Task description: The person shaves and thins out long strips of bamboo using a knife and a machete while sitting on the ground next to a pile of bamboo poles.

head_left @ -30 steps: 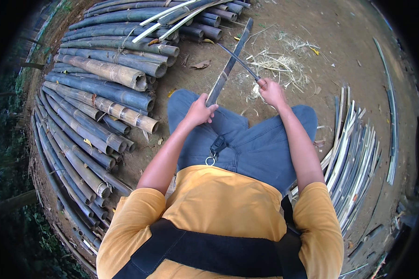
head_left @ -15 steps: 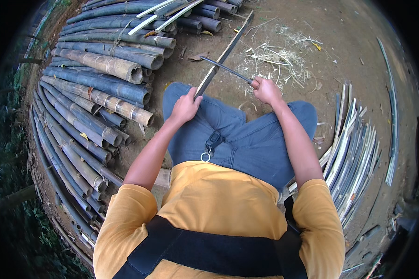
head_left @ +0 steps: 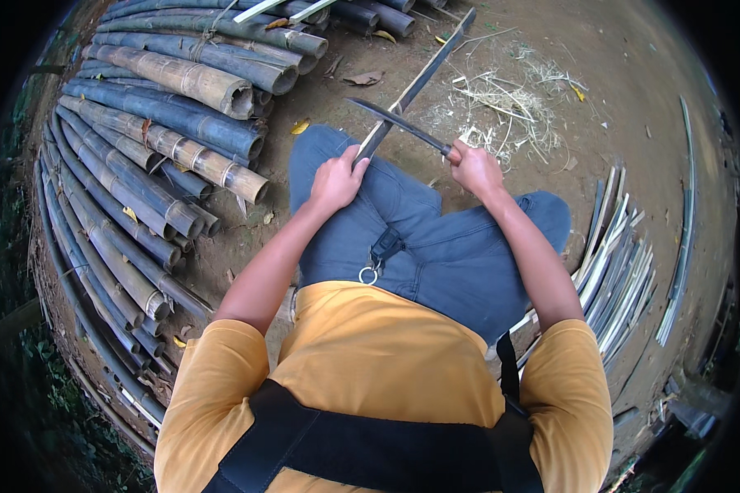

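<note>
My left hand (head_left: 337,180) is closed around the near end of a long split bamboo strip (head_left: 426,79), which slants away from me to the upper right. In my right hand (head_left: 476,171) is the wooden handle of a long-bladed knife (head_left: 414,131). The blade lies across the strip a little beyond my left hand, its tip pointing left. Both hands are just above my crossed legs in blue trousers. Pale shavings (head_left: 508,99) are scattered on the ground beyond the knife.
Thick bamboo poles (head_left: 191,119) are stacked along my left, cut ends toward me. To my right lies a bundle of split strips (head_left: 617,283), with a few longer strips (head_left: 684,238) farther right on bare earth (head_left: 625,90).
The knife's angle on the strip has changed, showing more of its blade face. My left hand and the strip have shifted slightly right, and the whole view has tilted a little.
</note>
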Demonstrator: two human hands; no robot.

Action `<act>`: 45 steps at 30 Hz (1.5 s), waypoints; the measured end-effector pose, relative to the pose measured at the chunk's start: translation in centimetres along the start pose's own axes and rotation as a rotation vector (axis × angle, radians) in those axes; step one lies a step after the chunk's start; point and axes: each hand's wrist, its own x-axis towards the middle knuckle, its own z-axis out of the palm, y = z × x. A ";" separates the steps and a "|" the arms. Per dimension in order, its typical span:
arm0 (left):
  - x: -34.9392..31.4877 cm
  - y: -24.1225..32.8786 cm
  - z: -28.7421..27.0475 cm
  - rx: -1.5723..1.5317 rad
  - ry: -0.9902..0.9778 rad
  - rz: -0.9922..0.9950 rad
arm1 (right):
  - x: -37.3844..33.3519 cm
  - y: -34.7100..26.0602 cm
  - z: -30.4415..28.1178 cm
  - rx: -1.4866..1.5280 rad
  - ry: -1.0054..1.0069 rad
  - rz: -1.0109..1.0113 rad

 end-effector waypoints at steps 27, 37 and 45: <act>0.6 0.2 0.0 0.038 0.019 -0.031 | 1.3 -1.4 -0.2 -0.101 0.082 -0.037; -0.1 -0.2 -0.1 0.028 0.004 0.001 | 2.7 -0.2 -1.2 -0.174 0.031 -0.074; -0.2 0.4 -0.4 0.069 -0.007 0.025 | 4.1 1.8 -0.8 -0.128 0.054 -0.010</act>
